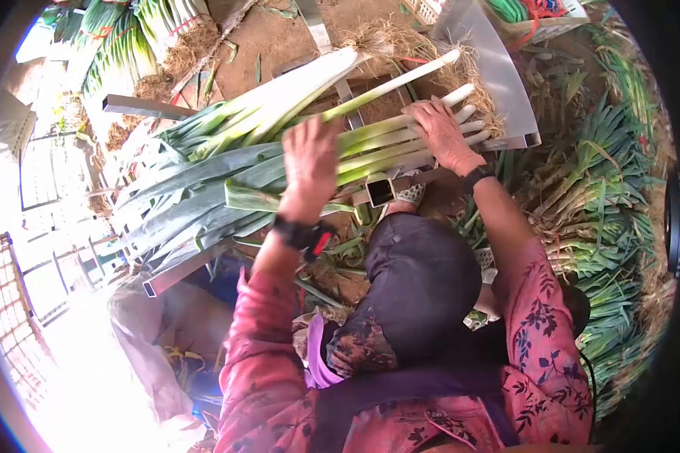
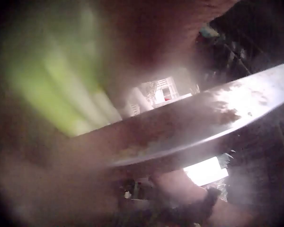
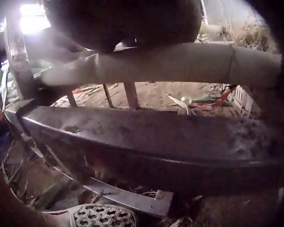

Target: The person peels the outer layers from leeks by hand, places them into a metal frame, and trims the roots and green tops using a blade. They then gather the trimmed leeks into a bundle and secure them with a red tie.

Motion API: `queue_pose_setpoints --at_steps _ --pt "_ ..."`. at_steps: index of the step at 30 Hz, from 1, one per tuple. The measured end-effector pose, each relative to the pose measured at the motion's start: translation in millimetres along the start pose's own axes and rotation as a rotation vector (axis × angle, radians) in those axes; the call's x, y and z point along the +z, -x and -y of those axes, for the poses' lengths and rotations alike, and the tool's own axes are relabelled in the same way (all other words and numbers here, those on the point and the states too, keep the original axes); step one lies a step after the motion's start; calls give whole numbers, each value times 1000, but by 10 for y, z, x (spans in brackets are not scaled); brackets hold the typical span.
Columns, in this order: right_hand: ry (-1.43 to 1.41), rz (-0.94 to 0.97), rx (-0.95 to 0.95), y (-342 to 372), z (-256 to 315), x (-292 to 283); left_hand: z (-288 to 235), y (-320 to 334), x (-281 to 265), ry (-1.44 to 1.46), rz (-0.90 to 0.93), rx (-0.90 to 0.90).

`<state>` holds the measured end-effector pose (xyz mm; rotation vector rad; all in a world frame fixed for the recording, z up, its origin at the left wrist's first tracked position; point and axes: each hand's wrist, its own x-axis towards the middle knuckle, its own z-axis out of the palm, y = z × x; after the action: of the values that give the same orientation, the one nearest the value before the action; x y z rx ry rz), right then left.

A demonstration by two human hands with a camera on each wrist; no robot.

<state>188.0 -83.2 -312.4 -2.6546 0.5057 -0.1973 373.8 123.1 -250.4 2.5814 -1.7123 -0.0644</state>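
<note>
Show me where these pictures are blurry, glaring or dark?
Head view: dark rounded edges, lower left washed out white, leeks mostly readable; left wrist view: heavily blurred, green stalks at left out of focus, strong glare on the right end of the metal bar; right wrist view: dim, with dark corners and a blown-out patch at top left.

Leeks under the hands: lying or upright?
Lying. In the head view the leeks stretch across the metal frame, leaves at one end, roots at the other.

Leeks (image 1: pixel 374 134) are white-green, sleeves (image 1: pixel 545 332) leaf-patterned pink, trousers (image 1: pixel 427 279) probably black
</note>
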Motion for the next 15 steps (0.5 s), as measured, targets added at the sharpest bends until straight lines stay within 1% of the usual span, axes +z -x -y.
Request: queue_pose_setpoints --at_steps 1,3,4,5,6,7,8,9,11,12,14,15 --pt "-5 -15 -2 13 -8 33 168 158 -19 -165 -33 -15" --pt "-15 -31 4 35 -1 69 452 448 -384 -79 100 -136" --pt "-15 -43 1 44 6 69 604 538 -533 -182 224 -173" --pt "-12 -58 -6 44 16 60 837 689 -563 -253 252 -184" --pt "20 -48 29 50 41 59 1078 842 -596 -233 219 -190" --pt "22 -50 28 52 33 57 1259 925 -707 -295 274 -251" --pt "11 -51 20 51 27 66 1459 1010 -778 -443 271 -276" --pt "-2 -52 12 50 22 72 1576 1001 -967 -448 287 -417" --pt "10 -67 -6 56 25 63 2442 1180 -859 -400 -234 -435" --pt "21 -83 -23 63 28 62 1974 953 -1337 -651 -251 -449" --pt "21 -93 -30 50 33 72 1588 672 -1506 -443 -386 -302" --pt "25 -96 -37 58 27 79 1349 501 -1400 -218 -323 -258"
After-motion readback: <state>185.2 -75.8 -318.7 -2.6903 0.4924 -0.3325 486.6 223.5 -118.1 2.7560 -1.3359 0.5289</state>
